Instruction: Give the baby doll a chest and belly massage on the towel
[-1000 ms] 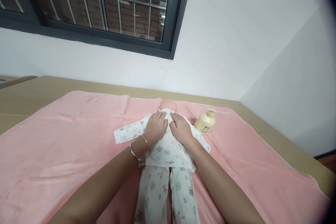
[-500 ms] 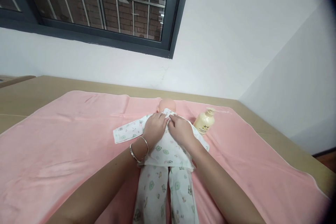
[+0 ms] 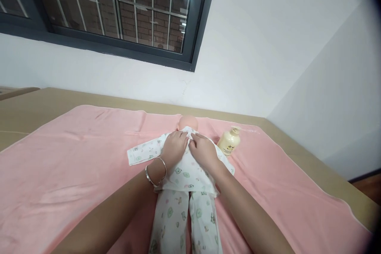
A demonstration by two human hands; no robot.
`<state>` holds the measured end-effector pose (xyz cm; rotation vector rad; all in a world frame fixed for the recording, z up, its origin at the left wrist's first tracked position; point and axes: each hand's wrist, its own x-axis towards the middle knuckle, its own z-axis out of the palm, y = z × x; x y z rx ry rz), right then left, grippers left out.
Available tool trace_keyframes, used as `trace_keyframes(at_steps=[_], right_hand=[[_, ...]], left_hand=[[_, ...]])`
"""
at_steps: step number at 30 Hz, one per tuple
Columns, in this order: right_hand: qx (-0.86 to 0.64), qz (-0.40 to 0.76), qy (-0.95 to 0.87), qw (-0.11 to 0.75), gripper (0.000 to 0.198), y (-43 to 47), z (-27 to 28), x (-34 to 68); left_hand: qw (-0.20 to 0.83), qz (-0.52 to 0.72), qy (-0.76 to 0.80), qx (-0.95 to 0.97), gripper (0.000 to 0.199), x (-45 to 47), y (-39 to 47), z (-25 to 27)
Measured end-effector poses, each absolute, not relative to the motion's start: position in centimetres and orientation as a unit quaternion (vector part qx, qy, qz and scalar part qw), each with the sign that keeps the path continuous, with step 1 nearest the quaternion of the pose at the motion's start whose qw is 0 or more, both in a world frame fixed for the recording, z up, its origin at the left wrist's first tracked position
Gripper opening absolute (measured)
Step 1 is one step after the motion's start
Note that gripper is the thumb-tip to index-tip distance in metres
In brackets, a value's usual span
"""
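A baby doll lies on a pink blanket, its head toward the wall. It wears a white printed top and matching trousers. At the neckline, my left hand has its fingers closed on the top's collar, a silver bangle on that wrist. Beside it my right hand pinches the collar from the other side, fingertips almost meeting the left ones. The fastening between the fingers is too small to make out. One sleeve stretches out flat to the left.
A pale yellow pump bottle stands on the blanket right of the doll. The blanket covers a tan surface that meets a white wall. Above is a dark-framed window with metal bars.
The view has tilted slightly, so the scene sits a little lower. Both hands stay at the collar with almost the same grip.
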<state>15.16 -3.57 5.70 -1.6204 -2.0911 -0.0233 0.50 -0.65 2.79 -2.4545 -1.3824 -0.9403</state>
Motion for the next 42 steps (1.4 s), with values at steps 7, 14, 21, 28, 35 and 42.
trace_keyframes(at_steps=[7, 14, 21, 28, 35, 42], right_hand=[[-0.620, -0.020, -0.745, 0.245, 0.039, -3.0, 5.0, 15.3], [-0.555, 0.012, -0.791, 0.259, 0.047, -1.7, 4.4, 16.1], [-0.613, -0.009, -0.744, 0.266, 0.041, -3.2, 4.4, 15.0], [-0.574, 0.047, -0.772, 0.268, 0.046, -1.8, 4.3, 16.1], [-0.530, 0.014, -0.775, 0.344, 0.053, -3.4, 6.7, 16.1], [-0.504, 0.010, -0.811, 0.298, 0.051, -4.6, 5.2, 14.0]], left_hand=[[0.059, -0.307, -0.517, -0.797, 0.029, 0.5, -0.8, 3.1], [0.057, -0.306, -0.458, -0.833, 0.033, 0.5, 0.0, 2.6], [0.058, -0.291, -0.500, -0.814, 0.028, 0.7, -0.9, 3.1], [0.012, -0.339, -0.506, -0.793, 0.032, 0.2, 0.0, 2.3], [-0.008, -0.453, -0.479, -0.752, 0.032, 0.1, 0.0, 0.8], [-0.038, -0.516, -0.440, -0.734, 0.035, -0.1, -0.4, 0.5]])
